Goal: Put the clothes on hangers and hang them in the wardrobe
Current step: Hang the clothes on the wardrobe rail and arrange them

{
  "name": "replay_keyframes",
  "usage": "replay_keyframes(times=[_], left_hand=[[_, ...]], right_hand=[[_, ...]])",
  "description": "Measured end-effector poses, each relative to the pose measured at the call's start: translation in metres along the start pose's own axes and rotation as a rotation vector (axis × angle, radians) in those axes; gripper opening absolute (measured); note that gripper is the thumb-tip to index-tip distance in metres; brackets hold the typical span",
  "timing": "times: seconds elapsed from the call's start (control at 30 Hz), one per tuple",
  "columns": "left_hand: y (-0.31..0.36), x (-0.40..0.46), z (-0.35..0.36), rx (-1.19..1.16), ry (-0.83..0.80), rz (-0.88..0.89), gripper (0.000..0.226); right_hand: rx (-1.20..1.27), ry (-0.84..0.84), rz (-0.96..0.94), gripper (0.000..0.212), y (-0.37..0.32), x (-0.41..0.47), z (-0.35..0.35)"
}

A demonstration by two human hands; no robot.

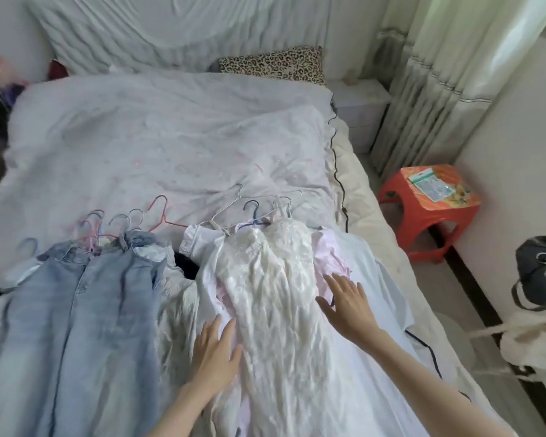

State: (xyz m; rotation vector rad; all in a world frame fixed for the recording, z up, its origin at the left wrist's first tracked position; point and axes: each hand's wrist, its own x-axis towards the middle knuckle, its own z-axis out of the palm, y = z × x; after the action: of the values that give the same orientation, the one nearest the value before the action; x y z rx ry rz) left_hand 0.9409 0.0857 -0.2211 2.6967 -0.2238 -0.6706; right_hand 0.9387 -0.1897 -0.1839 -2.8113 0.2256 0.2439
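I am standing at the foot of the bed (171,127), which is lying under a pale, wrinkled quilt. On the left side, the blue jeans (85,304) are lying flat on the bed, and the hooks of several coloured hangers (120,220) are showing just above the waistbands. Beside them, to the right, the cream lace dress (275,298) is lying on top of a pile of white and pale pink clothes, with more hanger hooks (256,206) sticking out at its top. My left hand (215,354) is resting flat at the left edge of this dress; its fingers (216,326) are straight and close together, holding nothing. My right hand (347,307) is lying at the right edge of the dress, the fingers spread wide and also holding nothing. Further right, beside the bed, a red plastic stool (429,212) is standing on the floor, and a dark bag (539,263) is showing at the picture's edge.
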Motion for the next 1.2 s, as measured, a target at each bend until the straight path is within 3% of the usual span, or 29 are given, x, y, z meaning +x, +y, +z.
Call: replay_keyframes(times=[0.4,0.57,0.73,0.83,0.97,1.2], left_hand=[[0.000,0.182,-0.038,-0.019,0.132,0.121,0.055],[-0.018,0.208,-0.002,0.021,0.106,0.189,0.050],[-0.025,0.212,0.005,0.008,0.217,0.262,0.049],[-0.028,0.214,0.008,-0.011,0.214,0.284,0.047],[-0.032,0.217,0.010,-0.022,0.169,0.262,0.046],[-0.037,0.217,-0.003,0.062,-0.036,0.195,0.055]], right_hand=[[-0.111,-0.041,-0.072,0.054,-0.014,0.234,0.010],[-0.145,-0.042,-0.092,0.054,-0.026,0.315,0.021],[-0.291,-0.189,-0.052,0.064,-0.034,0.376,0.037],[-0.338,-0.203,-0.013,0.062,-0.037,0.400,0.047],[-0.290,-0.159,0.007,0.044,-0.047,0.406,0.048],[-0.280,0.062,0.071,0.035,-0.039,0.364,0.028]])
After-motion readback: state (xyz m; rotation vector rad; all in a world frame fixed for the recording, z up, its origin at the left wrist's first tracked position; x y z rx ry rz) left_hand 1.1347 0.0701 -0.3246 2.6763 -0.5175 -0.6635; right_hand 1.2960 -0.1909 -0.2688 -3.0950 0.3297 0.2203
